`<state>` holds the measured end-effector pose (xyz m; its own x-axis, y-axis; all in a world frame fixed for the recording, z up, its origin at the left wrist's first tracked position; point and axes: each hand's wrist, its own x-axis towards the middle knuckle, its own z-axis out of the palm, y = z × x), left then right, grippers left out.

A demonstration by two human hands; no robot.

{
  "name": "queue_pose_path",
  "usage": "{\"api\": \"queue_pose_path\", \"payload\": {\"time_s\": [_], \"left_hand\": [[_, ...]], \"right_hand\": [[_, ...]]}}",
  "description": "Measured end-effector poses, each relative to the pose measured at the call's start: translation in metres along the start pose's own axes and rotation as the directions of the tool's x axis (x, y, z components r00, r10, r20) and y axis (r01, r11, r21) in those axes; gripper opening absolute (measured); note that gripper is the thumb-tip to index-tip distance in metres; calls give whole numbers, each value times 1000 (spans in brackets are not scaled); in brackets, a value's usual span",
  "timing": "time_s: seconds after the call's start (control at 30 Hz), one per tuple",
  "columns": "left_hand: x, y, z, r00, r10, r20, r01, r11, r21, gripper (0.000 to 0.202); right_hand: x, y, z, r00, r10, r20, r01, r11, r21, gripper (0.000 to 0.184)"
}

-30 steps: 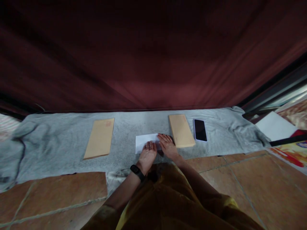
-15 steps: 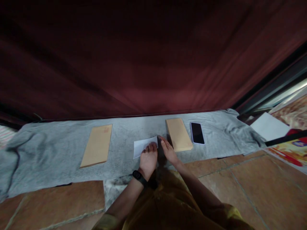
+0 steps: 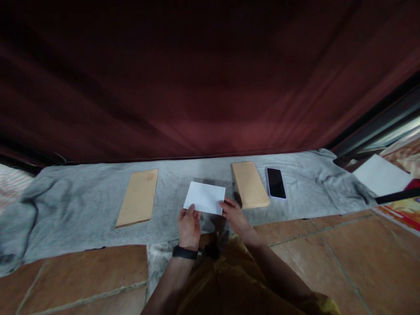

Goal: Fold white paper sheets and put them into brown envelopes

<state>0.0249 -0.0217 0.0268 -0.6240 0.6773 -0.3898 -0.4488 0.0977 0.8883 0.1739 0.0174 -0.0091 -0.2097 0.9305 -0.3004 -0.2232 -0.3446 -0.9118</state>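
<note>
A folded-looking white sheet of paper (image 3: 205,197) is held between my two hands, just above the grey cloth (image 3: 177,188). My left hand (image 3: 189,223) pinches its lower left edge, thumb on top. At the right edge, my right hand (image 3: 232,212) grips it with the thumb over the paper and the fingers beneath. Close by on the right lies a stack of brown envelopes (image 3: 250,186). Farther off to the left, more brown envelopes (image 3: 138,197) lie on the cloth, a small reddish mark at their top corner.
A phone (image 3: 276,183) with a pale purple case lies right of the right-hand stack. Behind the cloth hangs a dark red curtain (image 3: 210,109). Brown floor tiles (image 3: 92,271) run along the front. At far right are a white sheet (image 3: 382,175) and a colourful printed package (image 3: 402,210).
My left hand has turned from pressing on the paper to holding its lower left edge. My right hand has taken the right edge, and the paper is now lifted and faces me.
</note>
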Motion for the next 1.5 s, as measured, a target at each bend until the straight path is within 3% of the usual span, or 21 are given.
{"api": "queue_pose_path", "payload": {"time_s": [0.07, 0.2, 0.27, 0.4, 0.47, 0.57, 0.63, 0.7, 0.8, 0.93, 1.1, 1.3, 1.4, 1.5], "left_hand": [[1, -6, -9, 1000, -15, 5, 15, 999, 36, 18], [6, -7, -26, 1000, -15, 20, 12, 991, 134, 20], [12, -6, -32, 999, -1, 50, -10, 974, 224, 30], [23, -4, -37, 992, 47, 113, -89, 910, 405, 40], [25, -2, -38, 982, 120, 144, -181, 812, 555, 42], [18, 1, -37, 956, 199, 216, -290, 526, 799, 41], [11, 4, -36, 954, 186, 235, -290, 372, 882, 42], [5, 6, -33, 957, 166, 236, -275, 274, 922, 43], [1, 8, -32, 955, 170, 242, -275, 209, 939, 44], [2, 9, -32, 947, 193, 256, -292, 191, 937, 42], [-2, 9, -31, 941, 218, 258, -287, 112, 951, 39], [-3, 3, -34, 905, 291, 311, -318, -24, 948, 39], [-5, -1, -35, 834, 364, 415, -411, -92, 907, 39], [-14, -11, -33, 706, 367, 606, -602, -140, 786, 42]], "right_hand": [[5, 5, -4, 998, -33, -51, 25, 989, -145, 35], [13, 9, -10, 993, -113, -46, 82, 897, -434, 31], [15, 7, -9, 983, -177, -49, 114, 800, -589, 36], [15, 1, -2, 944, -328, -26, 149, 497, -855, 46], [14, 1, 0, 929, -370, 9, 153, 360, -920, 47], [10, 2, 2, 911, -405, 74, 164, 194, -967, 49], [8, 3, 2, 914, -391, 108, 164, 112, -980, 49], [5, 4, 1, 923, -364, 128, 157, 53, -986, 49], [4, 7, -1, 914, -369, 167, 180, 2, -984, 49], [3, 11, -3, 881, -418, 222, 232, -27, -972, 46], [1, 11, -2, 909, -367, 199, 198, -41, -979, 44], [-4, 9, -1, 899, -370, 235, 230, -59, -971, 46], [-5, 8, -1, 879, -362, 310, 309, -61, -949, 48], [-5, 8, -2, 859, -368, 355, 363, -52, -931, 49]]}}
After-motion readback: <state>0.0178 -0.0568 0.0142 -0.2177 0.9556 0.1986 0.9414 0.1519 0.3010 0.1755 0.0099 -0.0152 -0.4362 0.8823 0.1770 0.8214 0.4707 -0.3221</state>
